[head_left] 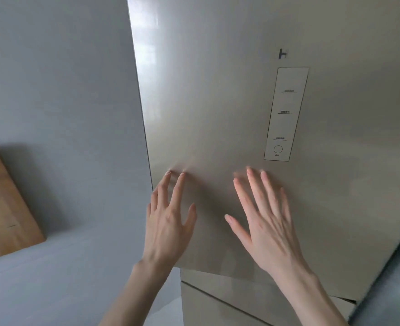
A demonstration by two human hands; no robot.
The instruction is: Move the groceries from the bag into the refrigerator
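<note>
Both forearms come up from the bottom edge, nearest to me, ending in two bare hands spread flat against the fridge door (229, 114). My left hand (168, 222) has its fingers splayed wide, the two longest fingertips (182, 175) touching the door just inside its left edge. My right hand (265, 222) is also wide open, palm toward the panel, holding nothing, its fingers reaching to just below the control strip (286, 114).

The relation that matters, as I judge it: the door's free edge runs vertically, top to bottom, directly left of my left fingertips, so the left hand is the nearer one to hook that edge and pull. The right hand sits mid-panel, well apart from any edge. Whether the door is fully shut I cannot tell; its lower corner seems to stand slightly proud of the drawer front (218, 309) beneath.

Count: one fridge, one upper door, one drawer front below, one control strip, one wooden board (6, 203) leaning on the wall at left. No bag and no groceries are in view, so the task's goods lie somewhere outside the frame.
</note>
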